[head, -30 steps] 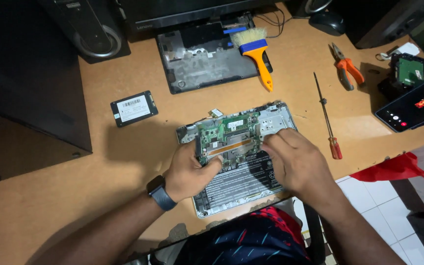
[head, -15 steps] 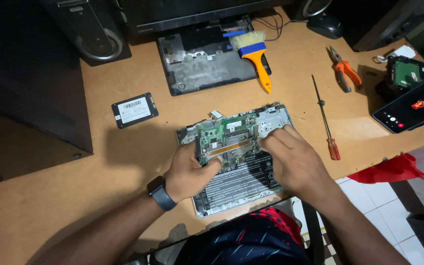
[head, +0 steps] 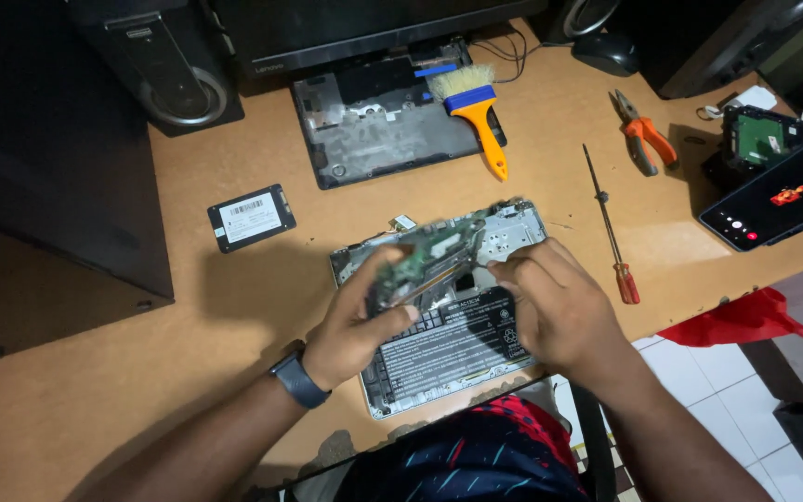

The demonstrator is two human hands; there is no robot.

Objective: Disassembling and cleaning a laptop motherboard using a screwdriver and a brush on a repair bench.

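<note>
An opened grey laptop base (head: 522, 221) lies on the wooden desk, its black battery (head: 453, 339) exposed near me. A green circuit board (head: 425, 260), blurred by motion, is tilted up off the base. My left hand (head: 350, 325), with a dark watch on the wrist, grips the board's left edge. At the board's right edge my right hand (head: 555, 307) pinches it with the fingertips.
A black laptop cover (head: 374, 130) lies at the back with an orange-handled brush (head: 476, 116) on it. A black drive (head: 251, 217) sits at left. A long screwdriver (head: 608, 223), orange pliers (head: 641, 139), a phone (head: 778, 195) and a red cloth (head: 736, 321) are at right.
The green board lay flat in the laptop base before; now both hands have lifted and tilted it up off the base, uncovering the battery.
</note>
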